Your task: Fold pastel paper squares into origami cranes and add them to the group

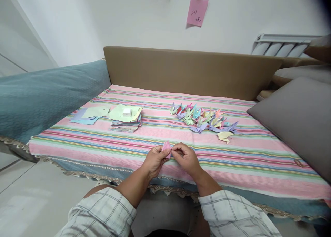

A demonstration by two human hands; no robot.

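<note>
Between my hands, over the front part of the striped cloth, is a small pink folded paper (167, 146) with pointed tips facing up. My left hand (154, 160) is closed on it, the thumb pressed flat across its front. The fingers of my right hand (188, 158) pinch its right edge; the exact fold under the fingertips is too small to make out. Beyond my right hand lies a group of folded paper cranes (200, 118) in many colours. A pale yellow crane (224, 136) rests at the near right end of that group.
A stack of coloured paper squares (126, 124) stands at left, a small white block (127, 112) on top. Loose sheets (86, 117) lie beside it. The striped cloth (155, 137) covers the sofa seat. A grey cushion (297, 116) and small brown object (299, 163) are at right.
</note>
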